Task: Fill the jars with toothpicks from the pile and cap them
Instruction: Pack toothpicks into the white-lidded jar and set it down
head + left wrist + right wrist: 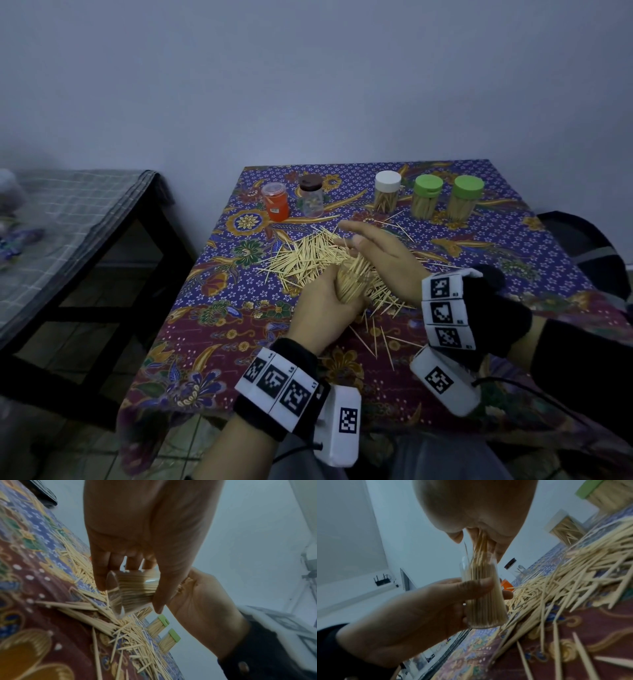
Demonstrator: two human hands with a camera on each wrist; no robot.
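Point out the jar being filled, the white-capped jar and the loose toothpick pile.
jar being filled (485, 595), right wrist view, clear side wall.
white-capped jar (387, 181), head view, its cap.
toothpick pile (305, 260), head view, pile's middle.

Black-and-white square code markers on white blocks of left wristband (279, 386) and right wristband (445, 310); tiny corner print beside them too small to read. Small label on orange plastic jar (276, 202), illegible. No other text.
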